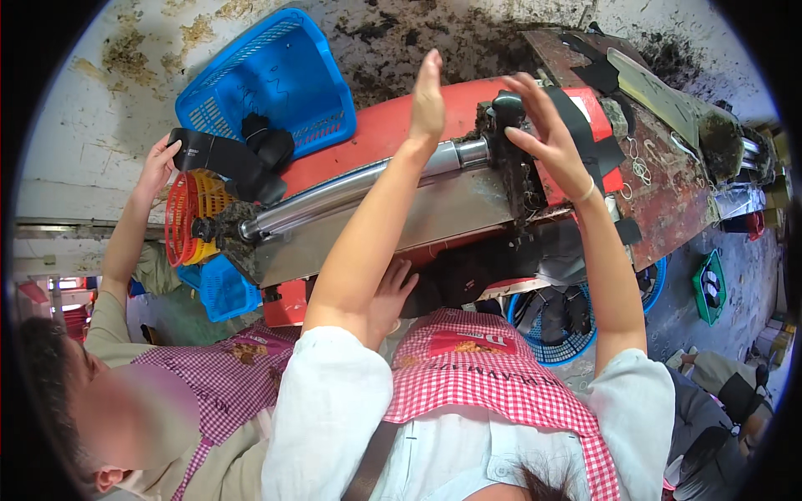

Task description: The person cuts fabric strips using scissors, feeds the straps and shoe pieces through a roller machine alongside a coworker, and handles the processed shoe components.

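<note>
My left hand (pixel 428 104) is raised over the red machine (pixel 380 117), fingers stretched upward and seen edge-on, holding nothing. Beneath my left forearm runs a shiny metal roller (pixel 334 200). My right hand (pixel 551 142) is open with thumb and fingers apart, close to a dark knob-like part (pixel 506 107) at the roller's right end; whether it touches is unclear. Black sheet pieces (pixel 581 125) lie behind that hand. On the near side, dark material (pixel 459 271) lies along the machine's front edge.
At left, a co-worker's hand (pixel 154 167) holds a black strip (pixel 217 159); the other hand (pixel 393 296) rests by the machine's near edge. A blue basket (pixel 330 71) stands behind. Red and yellow baskets (pixel 180 221) sit left. Blue round baskets (pixel 555 355) hold dark pieces below.
</note>
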Demonstrator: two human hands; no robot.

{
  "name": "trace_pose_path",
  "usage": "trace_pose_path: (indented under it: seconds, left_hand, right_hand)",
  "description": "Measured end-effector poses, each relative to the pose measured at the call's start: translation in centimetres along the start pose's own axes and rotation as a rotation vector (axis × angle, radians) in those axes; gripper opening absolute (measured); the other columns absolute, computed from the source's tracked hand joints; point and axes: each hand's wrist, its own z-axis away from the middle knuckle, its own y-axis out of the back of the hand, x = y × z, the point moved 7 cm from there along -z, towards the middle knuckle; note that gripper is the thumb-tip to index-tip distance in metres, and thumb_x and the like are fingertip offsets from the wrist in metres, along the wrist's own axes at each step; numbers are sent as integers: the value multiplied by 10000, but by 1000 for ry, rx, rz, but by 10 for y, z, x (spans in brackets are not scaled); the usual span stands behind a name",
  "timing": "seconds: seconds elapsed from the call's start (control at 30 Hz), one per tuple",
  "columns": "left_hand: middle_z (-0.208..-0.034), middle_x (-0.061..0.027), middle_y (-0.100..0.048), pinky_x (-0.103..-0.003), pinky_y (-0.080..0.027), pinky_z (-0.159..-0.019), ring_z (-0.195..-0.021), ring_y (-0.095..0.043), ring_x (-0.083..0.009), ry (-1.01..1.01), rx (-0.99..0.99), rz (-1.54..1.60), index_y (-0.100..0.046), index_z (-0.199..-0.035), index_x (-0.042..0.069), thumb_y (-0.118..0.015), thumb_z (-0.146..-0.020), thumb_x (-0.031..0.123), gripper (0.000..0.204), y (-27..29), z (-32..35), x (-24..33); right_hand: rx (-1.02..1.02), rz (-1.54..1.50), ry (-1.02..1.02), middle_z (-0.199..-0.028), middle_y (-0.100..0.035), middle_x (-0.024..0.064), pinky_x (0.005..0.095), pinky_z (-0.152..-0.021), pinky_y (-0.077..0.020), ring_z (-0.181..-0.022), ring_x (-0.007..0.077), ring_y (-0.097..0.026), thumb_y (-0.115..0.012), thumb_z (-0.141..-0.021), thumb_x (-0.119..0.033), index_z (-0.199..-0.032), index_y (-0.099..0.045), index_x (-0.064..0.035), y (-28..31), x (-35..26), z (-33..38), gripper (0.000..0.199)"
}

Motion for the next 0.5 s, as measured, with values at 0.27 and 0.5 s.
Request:
trace_pose_path:
  seconds: [0.27,0.5]
  left_hand:
    - [-1330,-131,-360,-340,-232,-1034,-1234,-343,-222,-181,158,549,-323,-1290,-16,-225,-941,299,480,-17,70,64]
    - [-1390,-156,-262,-373,-77,-1068,-1305,-214,-261,-568,77,310,-251,-1339,-10,-320,-901,256,517,-93,107,100]
  right_hand:
    - [273,-71,-13,-1021,-575,66,235,-830,-434,-934,95,-535,-637,-759,-24,-1159,-497,9,1,11,7,426]
    - [492,-486,-42,-1417,-166,149,361,-1073,-100,-1313,252,-163,-246,-929,-360,-1373,-102,-30,-47,-45,97,572]
